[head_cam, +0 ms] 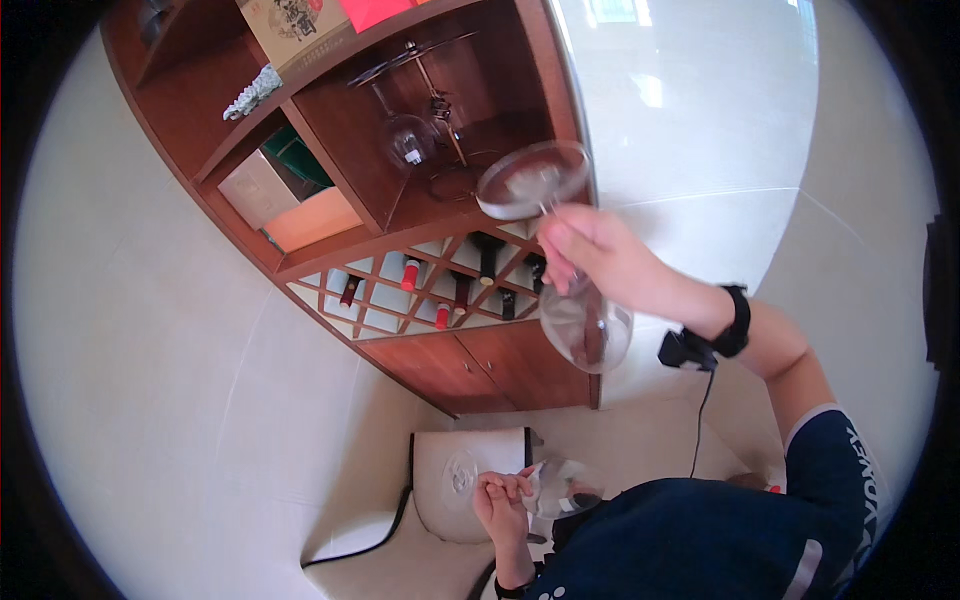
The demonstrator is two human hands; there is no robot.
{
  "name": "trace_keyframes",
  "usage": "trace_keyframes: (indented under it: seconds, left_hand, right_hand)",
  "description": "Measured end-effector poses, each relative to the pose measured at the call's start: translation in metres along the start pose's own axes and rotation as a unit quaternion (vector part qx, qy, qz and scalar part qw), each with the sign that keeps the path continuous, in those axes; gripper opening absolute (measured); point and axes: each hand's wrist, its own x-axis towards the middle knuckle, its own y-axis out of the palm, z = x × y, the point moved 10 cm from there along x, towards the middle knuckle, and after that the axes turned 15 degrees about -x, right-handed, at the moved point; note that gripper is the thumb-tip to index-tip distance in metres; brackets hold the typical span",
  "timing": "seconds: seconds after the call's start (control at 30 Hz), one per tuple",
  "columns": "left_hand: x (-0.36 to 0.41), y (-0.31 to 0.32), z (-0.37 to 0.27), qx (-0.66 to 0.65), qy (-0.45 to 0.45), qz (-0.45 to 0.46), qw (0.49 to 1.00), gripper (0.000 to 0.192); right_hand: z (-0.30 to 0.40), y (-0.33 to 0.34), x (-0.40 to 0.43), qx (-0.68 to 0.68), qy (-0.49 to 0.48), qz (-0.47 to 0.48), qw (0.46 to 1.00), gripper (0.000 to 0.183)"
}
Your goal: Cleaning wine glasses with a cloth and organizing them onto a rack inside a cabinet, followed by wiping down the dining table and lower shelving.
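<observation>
My right hand (589,244) grips a clear wine glass (589,330) by its stem. The glass is upside down, its round foot uppermost in front of the cabinet's open compartment. Lower in the view, my left hand (504,499) has its fingers around the stem of a second wine glass (566,489). That glass lies sideways, foot to the left and bowl to the right. Inside the compartment stands a metal glass rack (435,105). A third wine glass (411,142) hangs from it, bowl down.
The wooden cabinet (334,124) has a lattice wine rack (424,289) holding several bottles, with doors (480,367) below. Boxes (259,187) and a pale carved ornament (253,94) occupy nearby shelves. A light upholstered chair (442,517) with dark trim stands below. A cable (701,424) hangs from my right wrist device.
</observation>
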Motion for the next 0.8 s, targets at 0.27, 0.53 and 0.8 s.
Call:
trace_keyframes:
  seconds: [0.27,0.53,0.8]
  left_hand:
    - [0.097,-0.038,-0.009,-0.022,-0.018,0.009,1.000,0.018]
    - [0.165,-0.061,-0.017,-0.019,-0.001,-0.010,1.000,0.017]
    - [0.200,-0.064,0.002,-0.024,-0.030,-0.031,0.999,0.013]
  right_hand:
    - [-0.004,0.012,0.159,0.029,-0.021,-0.042,0.998,0.028]
    - [-0.006,0.013,0.243,-0.004,-0.060,-0.053,0.997,0.027]
    - [-0.029,-0.006,0.282,-0.036,-0.069,-0.095,0.992,0.027]
